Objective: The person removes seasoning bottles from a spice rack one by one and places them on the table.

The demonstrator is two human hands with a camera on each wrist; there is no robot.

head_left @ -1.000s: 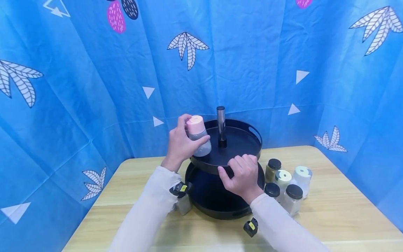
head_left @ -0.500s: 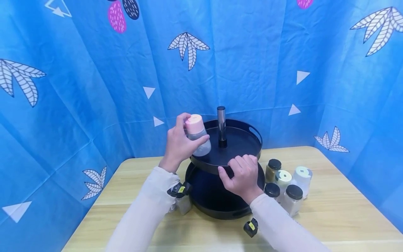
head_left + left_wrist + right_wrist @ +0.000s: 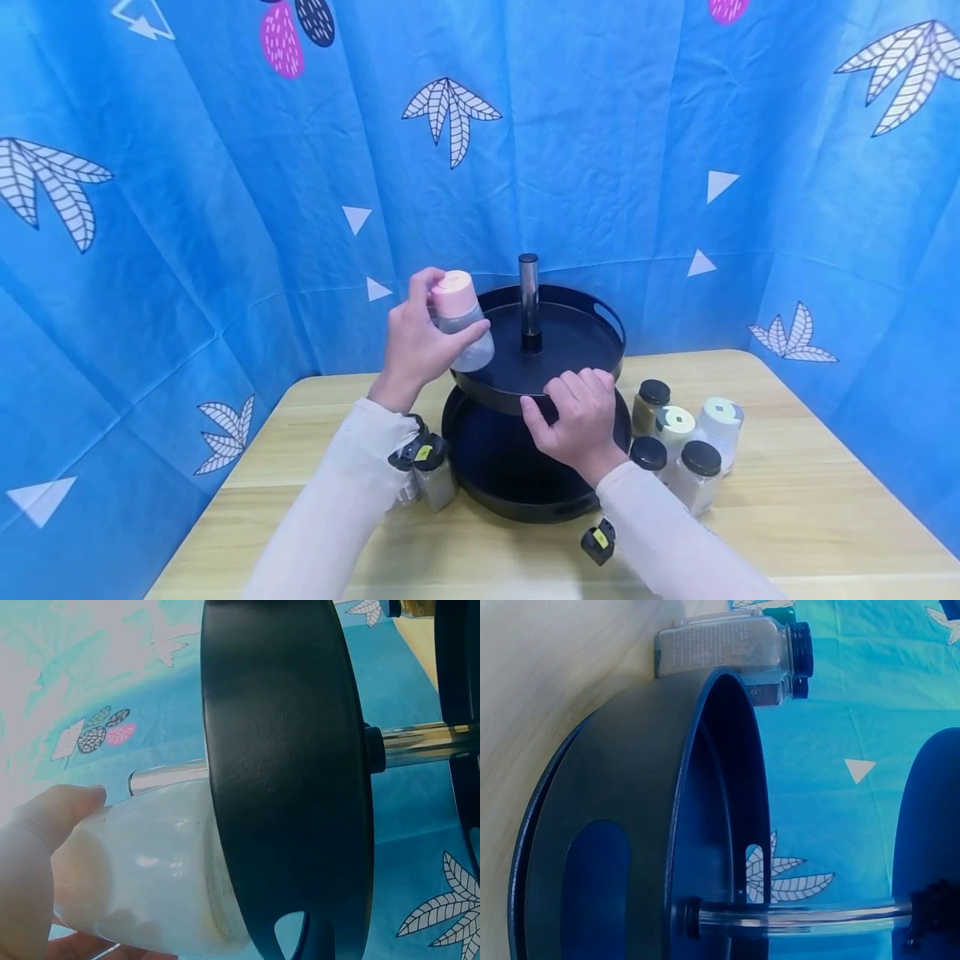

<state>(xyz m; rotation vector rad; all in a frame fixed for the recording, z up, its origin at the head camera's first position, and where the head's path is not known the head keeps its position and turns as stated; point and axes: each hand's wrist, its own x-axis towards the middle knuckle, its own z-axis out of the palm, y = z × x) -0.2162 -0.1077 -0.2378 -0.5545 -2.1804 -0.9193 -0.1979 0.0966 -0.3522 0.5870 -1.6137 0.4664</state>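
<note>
My left hand (image 3: 412,346) grips a frosted jar with a pale pink lid (image 3: 453,293), tilted over the left side of the upper black round tray (image 3: 573,354). In the left wrist view the jar (image 3: 157,862) stands out at that tray's rim (image 3: 289,765); whether they touch I cannot tell. The fingers of my right hand (image 3: 577,421) curl over the tray's front rim, thumb toward its outer side. Below sits the lower black tray (image 3: 510,467), joined by a metal post (image 3: 529,296); its side wall (image 3: 622,780) fills much of the right wrist view, where the right hand is hidden.
Several jars with black or white lids, one a black-lidded jar (image 3: 699,479), stand right of the trays. More jars, including a small black-lidded one (image 3: 435,483), stand by the left sleeve. A wooden table (image 3: 795,500) bears everything; a blue curtain (image 3: 600,167) hangs behind.
My left hand has drifted a little left with the jar, away from the post, uncovering more of the jars near the left wrist. The right hand and trays look unmoved.
</note>
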